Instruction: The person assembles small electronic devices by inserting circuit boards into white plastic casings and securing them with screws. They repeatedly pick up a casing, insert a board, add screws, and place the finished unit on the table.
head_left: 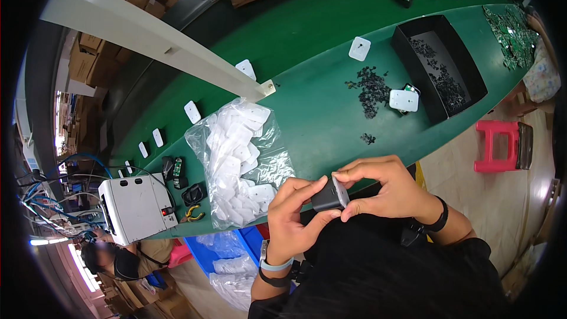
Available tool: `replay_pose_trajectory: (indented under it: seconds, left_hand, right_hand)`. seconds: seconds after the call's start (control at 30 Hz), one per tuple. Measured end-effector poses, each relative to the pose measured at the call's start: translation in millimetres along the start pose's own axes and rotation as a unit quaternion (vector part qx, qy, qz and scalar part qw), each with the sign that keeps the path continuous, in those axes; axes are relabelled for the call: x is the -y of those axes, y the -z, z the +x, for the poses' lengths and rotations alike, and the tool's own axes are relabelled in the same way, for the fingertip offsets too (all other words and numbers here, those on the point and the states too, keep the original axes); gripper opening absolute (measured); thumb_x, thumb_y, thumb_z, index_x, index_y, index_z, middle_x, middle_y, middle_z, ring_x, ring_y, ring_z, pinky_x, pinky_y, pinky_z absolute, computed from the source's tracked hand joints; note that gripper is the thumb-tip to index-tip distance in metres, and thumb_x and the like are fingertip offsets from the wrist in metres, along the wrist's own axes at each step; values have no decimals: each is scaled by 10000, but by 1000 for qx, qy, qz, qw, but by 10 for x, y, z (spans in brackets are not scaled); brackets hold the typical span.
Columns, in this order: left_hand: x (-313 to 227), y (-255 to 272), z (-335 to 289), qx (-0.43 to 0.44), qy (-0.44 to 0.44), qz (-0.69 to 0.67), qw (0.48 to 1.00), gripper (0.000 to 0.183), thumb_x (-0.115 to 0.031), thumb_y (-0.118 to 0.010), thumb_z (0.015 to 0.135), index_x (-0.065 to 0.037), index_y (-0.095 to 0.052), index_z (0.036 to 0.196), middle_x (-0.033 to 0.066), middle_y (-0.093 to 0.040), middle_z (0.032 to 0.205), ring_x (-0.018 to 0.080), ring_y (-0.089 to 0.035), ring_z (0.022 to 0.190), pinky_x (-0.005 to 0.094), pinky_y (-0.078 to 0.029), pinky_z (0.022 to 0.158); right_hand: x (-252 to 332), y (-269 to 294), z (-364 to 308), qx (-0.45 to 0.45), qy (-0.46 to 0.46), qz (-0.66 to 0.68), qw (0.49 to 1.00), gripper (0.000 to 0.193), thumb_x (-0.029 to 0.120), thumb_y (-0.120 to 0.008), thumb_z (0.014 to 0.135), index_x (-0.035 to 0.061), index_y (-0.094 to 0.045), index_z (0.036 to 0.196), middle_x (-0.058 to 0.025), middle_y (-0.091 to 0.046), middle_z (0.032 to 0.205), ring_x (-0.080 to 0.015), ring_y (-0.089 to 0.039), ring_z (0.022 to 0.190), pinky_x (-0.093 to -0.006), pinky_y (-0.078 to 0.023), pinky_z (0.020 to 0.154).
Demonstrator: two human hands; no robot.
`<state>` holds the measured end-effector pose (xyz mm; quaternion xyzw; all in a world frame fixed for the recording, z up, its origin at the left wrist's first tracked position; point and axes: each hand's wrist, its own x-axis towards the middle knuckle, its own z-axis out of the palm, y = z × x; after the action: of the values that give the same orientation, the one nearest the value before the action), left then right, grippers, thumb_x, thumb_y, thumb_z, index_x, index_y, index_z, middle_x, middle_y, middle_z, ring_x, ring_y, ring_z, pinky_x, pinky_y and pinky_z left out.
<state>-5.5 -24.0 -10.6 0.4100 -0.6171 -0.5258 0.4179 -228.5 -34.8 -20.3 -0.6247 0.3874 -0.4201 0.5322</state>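
Observation:
Between my hands, close to the table's near edge, is a small black plastic housing (325, 198) with a white cover (340, 194) on its right side. My left hand (290, 215) grips the black side with thumb and fingers. From the other side, the fingertips and thumb of my right hand (378, 192) press against the white cover. Left of the hands lies a clear plastic bag (274, 153) full of white covers (239, 142). Farther right, another white cover (404, 100) rests on a green circuit board, next to a scattered heap of small black parts (372, 91).
A black open box (440, 68) holds more black parts. Circuit boards (512, 35) are heaped at the far right. A metal post (159, 35) meets the table's far edge. Pliers (192, 214) lie beside a white machine (136, 207). A person (127, 260) sits at lower left.

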Motion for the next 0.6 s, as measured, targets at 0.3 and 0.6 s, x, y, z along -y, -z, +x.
replay_pose_trajectory:
  seconds: [0.3, 0.6]
  left_hand:
    - [43, -22, -26, -20, 12, 40, 999, 490, -47, -854, 767, -8, -699, 1230, 99, -617, 1017, 170, -626, 890, 287, -550, 751]
    - [9, -25, 31, 29, -85, 178, 980, 472, -74, -830, 818, 41, -651, 1239, 99, -568, 1059, 171, -611, 883, 294, -536, 761]
  right_hand:
    - [34, 6, -9, 2, 21, -61, 998, 569, 264, -908, 707, -13, -701, 1158, -148, -726, 1103, -287, -722, 989, -348, -572, 881]
    - [5, 38, 21, 27, 21, -77, 996, 553, 257, -901, 705, -24, -698, 1136, -147, -721, 1123, -310, -716, 998, -366, -577, 875]
